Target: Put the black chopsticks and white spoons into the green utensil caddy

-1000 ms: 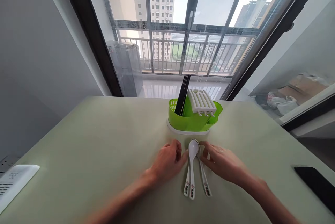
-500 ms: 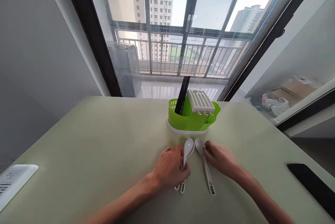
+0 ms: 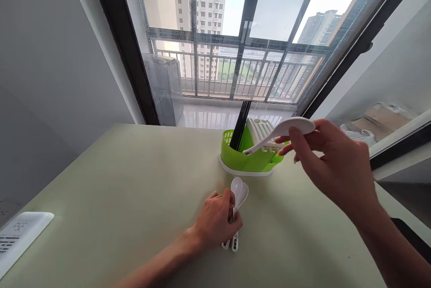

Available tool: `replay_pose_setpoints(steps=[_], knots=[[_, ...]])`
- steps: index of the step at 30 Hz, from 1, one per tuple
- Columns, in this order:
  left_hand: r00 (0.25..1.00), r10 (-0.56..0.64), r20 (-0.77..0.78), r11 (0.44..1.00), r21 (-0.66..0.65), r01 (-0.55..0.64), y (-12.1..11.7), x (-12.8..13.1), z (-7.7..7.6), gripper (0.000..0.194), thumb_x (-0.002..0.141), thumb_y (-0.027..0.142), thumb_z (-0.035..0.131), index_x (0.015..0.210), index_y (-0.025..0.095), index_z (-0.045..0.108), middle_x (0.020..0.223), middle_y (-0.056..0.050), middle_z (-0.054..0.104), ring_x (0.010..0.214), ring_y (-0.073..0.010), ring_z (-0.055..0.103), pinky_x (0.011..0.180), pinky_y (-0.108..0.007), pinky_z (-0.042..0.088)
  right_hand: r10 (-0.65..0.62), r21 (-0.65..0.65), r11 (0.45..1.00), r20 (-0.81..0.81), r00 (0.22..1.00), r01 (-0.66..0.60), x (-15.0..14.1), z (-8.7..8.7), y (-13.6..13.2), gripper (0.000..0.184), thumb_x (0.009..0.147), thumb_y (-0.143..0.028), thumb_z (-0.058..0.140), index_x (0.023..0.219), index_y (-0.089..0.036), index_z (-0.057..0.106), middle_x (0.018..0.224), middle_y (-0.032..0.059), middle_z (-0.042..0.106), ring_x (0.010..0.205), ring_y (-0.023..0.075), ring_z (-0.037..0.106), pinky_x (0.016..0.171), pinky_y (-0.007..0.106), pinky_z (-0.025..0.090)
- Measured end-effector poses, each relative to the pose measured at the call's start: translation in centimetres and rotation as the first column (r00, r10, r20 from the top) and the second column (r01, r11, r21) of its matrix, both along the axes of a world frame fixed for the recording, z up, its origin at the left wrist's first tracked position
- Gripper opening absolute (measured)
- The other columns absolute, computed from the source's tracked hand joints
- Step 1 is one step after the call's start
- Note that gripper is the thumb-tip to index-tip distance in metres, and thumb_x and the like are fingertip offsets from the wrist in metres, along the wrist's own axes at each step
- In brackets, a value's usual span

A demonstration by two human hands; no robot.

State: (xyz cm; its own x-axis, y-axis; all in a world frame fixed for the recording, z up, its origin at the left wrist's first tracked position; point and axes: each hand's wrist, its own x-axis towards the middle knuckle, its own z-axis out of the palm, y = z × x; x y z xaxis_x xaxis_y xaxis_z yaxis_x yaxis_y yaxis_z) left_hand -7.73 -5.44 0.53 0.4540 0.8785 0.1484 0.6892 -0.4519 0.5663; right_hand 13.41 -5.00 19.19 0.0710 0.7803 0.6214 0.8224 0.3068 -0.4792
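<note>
Spoon (image 3: 296,123) held raised in the right hand (image 3: 336,169); spoon pair (image 3: 237,185) at the left hand (image 3: 215,218).

The right thumb and fingers are clamped on the bowl end of the raised spoon; its handle slopes down and to the left, overlapping the green holder (image 3: 240,161) in view. The left hand, apart from the right and lower, is closed around the spoon pair on the table (image 3: 134,180), directly in front of the holder; the bowls point toward the holder and the handle ends protrude below the hand. The holder has a white base (image 3: 244,173), contains black chopsticks (image 3: 240,127) leaning in its left section, and carries a white slotted rack (image 3: 258,130). A white device (image 3: 25,229) lies at the far left.
</note>
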Motion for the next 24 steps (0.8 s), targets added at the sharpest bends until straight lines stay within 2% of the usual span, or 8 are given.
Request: replay_pose_setpoints(steps=[2, 5, 8, 12, 16, 19, 24], knots=[[1.000, -0.010, 0.006, 1.000, -0.004, 0.010, 0.0, 0.0, -0.1, 0.022, 0.078, 0.023, 0.058, 0.089, 0.027, 0.039, 0.066, 0.004, 0.061, 0.065, -0.0206, 0.064, 0.078, -0.037, 0.047, -0.009, 0.104, 0.995, 0.100, 0.995, -0.001, -0.5, -0.3, 1.5, 0.025, 0.101, -0.048, 0.055, 0.097, -0.024, 0.061, 0.078, 0.0024, 0.077, 0.066, 0.0228, 0.075, 0.059, 0.031, 0.050], [1.000, -0.021, 0.013, 1.000, 0.007, 0.021, -0.1, -0.1, -0.2, 0.023, 0.076, 0.020, 0.058, 0.090, 0.025, 0.041, 0.067, 0.004, 0.061, 0.063, -0.0192, 0.062, 0.078, -0.036, 0.047, -0.012, 0.234, 0.971, 0.277, 0.961, -0.056, -0.7, -2.3, 3.7, 0.019, 0.103, -0.037, 0.056, 0.102, -0.022, 0.066, 0.089, 0.0048, 0.074, 0.068, 0.0183, 0.070, 0.055, 0.028, 0.044], [1.000, -0.020, 0.014, 1.000, 0.015, 0.020, -0.1, 0.0, -0.3, 0.023, 0.075, 0.019, 0.057, 0.091, 0.025, 0.041, 0.067, 0.005, 0.061, 0.062, -0.0182, 0.060, 0.077, -0.035, 0.046, -0.022, 0.320, 0.939, 0.410, 0.912, -0.122, -0.8, -5.0, 5.3, 0.015, 0.101, -0.031, 0.058, 0.104, -0.021, 0.069, 0.109, 0.0102, 0.068, 0.086, 0.0204, 0.068, 0.071, 0.032, 0.049], [1.000, -0.020, 0.012, 1.000, 0.011, 0.020, -0.2, 0.0, -0.2, 0.022, 0.076, 0.020, 0.057, 0.090, 0.024, 0.041, 0.067, 0.005, 0.060, 0.061, -0.0179, 0.059, 0.077, -0.035, 0.046, -0.020, 0.306, 0.940, 0.486, 0.874, -0.149, -1.1, -7.4, 6.0, 0.012, 0.098, -0.023, 0.062, 0.108, -0.022, 0.069, 0.125, 0.0124, 0.062, 0.111, 0.0280, 0.061, 0.094, 0.045, 0.047], [1.000, -0.008, 0.012, 1.000, -0.007, 0.008, -0.2, 0.0, -0.2, 0.021, 0.076, 0.020, 0.056, 0.091, 0.024, 0.042, 0.064, 0.006, 0.058, 0.060, -0.0177, 0.057, 0.079, -0.035, 0.045, -0.004, 0.294, 0.941, 0.508, 0.861, -0.170, -1.4, -8.6, 6.0, 0.011, 0.095, -0.024, 0.067, 0.105, -0.024, 0.070, 0.135, 0.0119, 0.057, 0.125, 0.0321, 0.052, 0.110, 0.055, 0.038], [0.999, -0.006, 0.033, 1.000, -0.016, 0.007, -0.2, 0.0, -0.3, 0.022, 0.076, 0.020, 0.057, 0.091, 0.024, 0.042, 0.064, 0.006, 0.060, 0.059, -0.0171, 0.056, 0.079, -0.035, 0.045, 0.000, 0.277, 0.946, 0.523, 0.852, -0.171, -1.4, -8.9, 5.8, 0.007, 0.095, -0.025, 0.067, 0.101, -0.024, 0.070, 0.138, 0.0116, 0.055, 0.129, 0.0322, 0.050, 0.116, 0.059, 0.033], [0.995, 0.009, 0.102, 0.998, -0.061, -0.003, 0.1, -0.1, -0.1, 0.024, 0.074, 0.017, 0.058, 0.092, 0.025, 0.044, 0.066, 0.006, 0.063, 0.061, -0.0167, 0.057, 0.078, -0.033, 0.044, -0.004, 0.247, 0.957, 0.537, 0.843, -0.153, -1.2, -9.1, 5.5, 0.005, 0.095, -0.025, 0.065, 0.096, -0.020, 0.067, 0.139, 0.0140, 0.053, 0.131, 0.0331, 0.049, 0.119, 0.059, 0.032]])
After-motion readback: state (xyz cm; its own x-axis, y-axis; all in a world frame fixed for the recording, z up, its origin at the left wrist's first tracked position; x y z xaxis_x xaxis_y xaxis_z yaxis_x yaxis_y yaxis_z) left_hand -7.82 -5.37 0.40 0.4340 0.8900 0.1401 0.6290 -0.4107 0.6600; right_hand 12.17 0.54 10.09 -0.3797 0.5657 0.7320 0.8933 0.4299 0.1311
